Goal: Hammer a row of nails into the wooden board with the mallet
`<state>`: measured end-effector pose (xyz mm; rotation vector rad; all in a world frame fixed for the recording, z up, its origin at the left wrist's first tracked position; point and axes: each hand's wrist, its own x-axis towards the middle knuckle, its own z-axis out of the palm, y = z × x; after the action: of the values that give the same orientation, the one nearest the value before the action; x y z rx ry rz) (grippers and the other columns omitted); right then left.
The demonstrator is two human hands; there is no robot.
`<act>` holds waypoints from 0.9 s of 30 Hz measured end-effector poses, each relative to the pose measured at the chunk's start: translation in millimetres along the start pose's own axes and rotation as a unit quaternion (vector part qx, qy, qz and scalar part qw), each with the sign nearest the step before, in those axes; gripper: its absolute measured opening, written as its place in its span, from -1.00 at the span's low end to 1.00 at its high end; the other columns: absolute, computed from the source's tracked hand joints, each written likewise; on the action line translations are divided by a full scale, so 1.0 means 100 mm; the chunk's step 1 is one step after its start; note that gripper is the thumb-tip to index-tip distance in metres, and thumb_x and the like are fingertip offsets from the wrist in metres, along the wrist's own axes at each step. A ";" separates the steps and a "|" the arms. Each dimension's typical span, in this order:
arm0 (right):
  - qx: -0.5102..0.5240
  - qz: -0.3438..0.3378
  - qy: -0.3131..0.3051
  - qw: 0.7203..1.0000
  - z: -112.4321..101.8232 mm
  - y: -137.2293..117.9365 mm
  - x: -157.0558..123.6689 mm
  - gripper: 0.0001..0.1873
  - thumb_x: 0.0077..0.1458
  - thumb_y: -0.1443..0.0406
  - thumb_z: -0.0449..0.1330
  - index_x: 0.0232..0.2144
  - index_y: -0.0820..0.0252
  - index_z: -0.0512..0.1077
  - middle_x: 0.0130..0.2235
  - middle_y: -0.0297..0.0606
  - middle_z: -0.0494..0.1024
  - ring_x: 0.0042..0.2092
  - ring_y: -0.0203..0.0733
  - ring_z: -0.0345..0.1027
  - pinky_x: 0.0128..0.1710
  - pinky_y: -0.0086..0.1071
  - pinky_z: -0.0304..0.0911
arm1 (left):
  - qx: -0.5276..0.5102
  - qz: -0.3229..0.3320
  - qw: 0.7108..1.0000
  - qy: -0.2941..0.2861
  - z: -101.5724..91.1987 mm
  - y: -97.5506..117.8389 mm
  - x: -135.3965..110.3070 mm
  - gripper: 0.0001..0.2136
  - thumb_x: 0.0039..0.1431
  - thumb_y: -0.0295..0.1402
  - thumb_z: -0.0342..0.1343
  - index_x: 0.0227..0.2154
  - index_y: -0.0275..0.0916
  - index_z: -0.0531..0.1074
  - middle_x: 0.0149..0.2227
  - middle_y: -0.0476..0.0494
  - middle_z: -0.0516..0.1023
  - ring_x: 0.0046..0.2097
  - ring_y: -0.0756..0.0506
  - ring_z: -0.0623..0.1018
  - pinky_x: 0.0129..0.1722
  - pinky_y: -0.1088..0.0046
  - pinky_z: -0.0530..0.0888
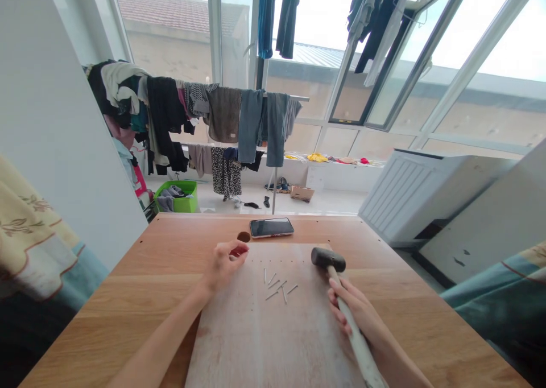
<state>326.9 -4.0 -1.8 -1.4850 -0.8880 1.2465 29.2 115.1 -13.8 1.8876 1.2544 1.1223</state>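
Observation:
A pale wooden board (pixel 264 331) lies on the wooden table (pixel 149 274). Several loose nails (pixel 279 285) lie near the board's middle, beyond a row of small dots. My left hand (pixel 224 263) rests at the board's far left corner, fingers pinched together on something small that I cannot make out. My right hand (pixel 356 311) is wrapped round the pale handle of a hammer (pixel 336 280), whose black head rests on the board's far right corner.
A phone (pixel 272 227) lies face up just beyond the board, beside a round hole (pixel 243 236) in the table. Past the table stand a loaded clothes rack (pixel 222 120), a green basket (pixel 177 196) and a white appliance (pixel 418 194). Curtains hang at both sides.

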 end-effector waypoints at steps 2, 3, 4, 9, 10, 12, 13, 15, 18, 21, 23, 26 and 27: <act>-0.011 -0.011 -0.002 1.000 0.08 -0.06 0.01 -0.63 0.12 -0.04 0.20 -0.37 0.07 0.24 -0.55 -0.56 0.29 -0.71 -0.47 0.04 -0.78 -0.57 0.00 | 0.008 -0.002 1.000 0.003 0.00 0.02 -0.03 -0.82 0.13 -0.25 0.12 -0.37 -0.23 0.56 -0.36 -0.08 0.64 -0.36 -0.06 0.58 -0.31 0.46 0.55; -0.021 -0.019 -0.005 1.000 0.14 -0.12 0.01 -0.63 0.14 -0.05 0.18 -0.36 0.07 0.24 -0.56 -0.57 0.28 -0.72 -0.45 0.04 -0.78 -0.56 0.01 | 0.013 0.000 1.000 0.003 -0.01 0.03 -0.04 -0.82 0.13 -0.26 0.12 -0.37 -0.22 0.56 -0.36 -0.08 0.64 -0.36 -0.06 0.58 -0.30 0.45 0.55; -0.034 -0.031 -0.013 0.999 0.22 -0.19 0.01 -0.64 0.15 -0.06 0.15 -0.36 0.07 0.24 -0.57 -0.57 0.28 -0.72 -0.44 0.05 -0.78 -0.55 0.02 | 0.018 0.004 1.000 0.002 -0.01 0.04 -0.06 -0.82 0.13 -0.27 0.11 -0.37 -0.22 0.57 -0.36 -0.07 0.64 -0.36 -0.06 0.58 -0.29 0.45 0.55; -0.053 -0.079 -0.080 0.992 0.70 -0.54 0.09 -0.84 0.11 0.16 0.13 -0.35 0.08 0.24 -0.60 -0.58 0.26 -0.67 -0.40 0.10 -0.73 -0.55 0.06 | 0.032 0.018 0.999 0.010 -0.05 0.01 -0.09 -0.83 0.14 -0.29 0.09 -0.36 -0.21 0.56 -0.34 -0.07 0.64 -0.34 -0.05 0.57 -0.32 0.47 0.52; -0.049 -0.081 -0.093 0.991 0.79 -0.56 0.12 -0.87 0.09 0.20 0.12 -0.34 0.09 0.25 -0.61 -0.58 0.27 -0.65 -0.39 0.12 -0.71 -0.55 0.08 | 0.031 0.016 0.999 0.012 -0.05 -0.01 -0.10 -0.83 0.15 -0.29 0.09 -0.35 -0.21 0.56 -0.34 -0.07 0.64 -0.35 -0.05 0.57 -0.32 0.47 0.52; -0.042 -0.078 -0.119 0.989 0.94 -0.55 0.18 -0.87 0.09 0.22 0.09 -0.29 0.10 0.26 -0.65 -0.58 0.29 -0.67 -0.38 0.12 -0.71 -0.55 0.09 | 0.029 0.010 0.999 0.012 -0.06 -0.04 -0.10 -0.83 0.15 -0.30 0.09 -0.33 -0.22 0.56 -0.34 -0.07 0.64 -0.38 -0.04 0.55 -0.32 0.47 0.51; -0.041 -0.076 -0.133 0.987 1.00 -0.51 0.21 -0.85 0.11 0.21 0.08 -0.26 0.11 0.26 -0.68 -0.60 0.29 -0.69 -0.37 0.09 -0.72 -0.55 0.07 | 0.028 0.006 1.000 0.012 -0.06 -0.05 -0.10 -0.83 0.15 -0.30 0.10 -0.33 -0.22 0.57 -0.34 -0.07 0.64 -0.39 -0.03 0.55 -0.32 0.46 0.50; -0.042 -0.072 -0.154 0.985 1.07 -0.40 0.24 -0.80 0.13 0.19 0.06 -0.20 0.13 0.26 -0.73 -0.63 0.25 -0.73 -0.38 0.02 -0.76 -0.55 0.03 | 0.026 0.002 1.000 0.013 -0.07 -0.05 -0.11 -0.83 0.15 -0.31 0.10 -0.31 -0.23 0.57 -0.34 -0.08 0.64 -0.38 -0.03 0.55 -0.31 0.47 0.50; -0.039 -0.077 -0.169 0.982 1.09 -0.25 0.24 -0.71 0.14 0.18 0.09 -0.11 0.19 0.28 -0.76 -0.66 0.23 -0.75 -0.39 -0.02 -0.78 -0.57 0.04 | 0.026 0.005 1.000 0.013 -0.07 -0.04 -0.11 -0.84 0.14 -0.32 0.11 -0.32 -0.23 0.57 -0.35 -0.08 0.64 -0.38 -0.03 0.54 -0.31 0.48 0.49; -0.024 -0.091 -0.165 0.982 1.08 -0.20 0.22 -0.59 0.14 0.16 0.11 0.00 0.21 0.25 -0.75 -0.68 0.22 -0.74 -0.39 -0.01 -0.78 -0.58 0.07 | 0.029 0.006 0.999 0.015 -0.07 -0.02 -0.12 -0.84 0.13 -0.32 0.11 -0.34 -0.23 0.56 -0.37 -0.06 0.63 -0.40 -0.02 0.51 -0.32 0.49 0.48; -0.012 -0.097 -0.156 0.983 1.07 -0.21 0.20 -0.55 0.15 0.14 0.11 0.04 0.20 0.24 -0.73 -0.68 0.21 -0.73 -0.39 -0.02 -0.77 -0.58 0.07 | 0.028 0.004 0.999 0.014 -0.06 -0.03 -0.12 -0.84 0.13 -0.32 0.10 -0.34 -0.23 0.56 -0.37 -0.06 0.62 -0.41 -0.01 0.50 -0.33 0.49 0.47; 0.001 -0.099 -0.148 0.984 1.06 -0.24 0.19 -0.53 0.14 0.13 0.12 0.06 0.21 0.26 -0.72 -0.67 0.20 -0.72 -0.40 -0.02 -0.78 -0.58 0.07 | 0.028 0.006 1.000 0.005 -0.06 -0.04 -0.11 -0.85 0.12 -0.33 0.10 -0.34 -0.22 0.56 -0.38 -0.04 0.62 -0.43 -0.01 0.50 -0.34 0.50 0.47; 0.004 -0.099 -0.148 0.984 1.06 -0.26 0.19 -0.52 0.13 0.14 0.13 0.06 0.21 0.27 -0.72 -0.67 0.19 -0.72 -0.39 -0.02 -0.78 -0.58 0.06 | 0.028 0.008 1.000 0.002 -0.06 -0.05 -0.11 -0.85 0.11 -0.33 0.10 -0.34 -0.22 0.56 -0.39 -0.03 0.61 -0.42 -0.01 0.50 -0.35 0.50 0.47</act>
<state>228.6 43.3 16.8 -1.1890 -1.1952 1.3369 19.9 106.5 -18.5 1.9413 1.2876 1.1092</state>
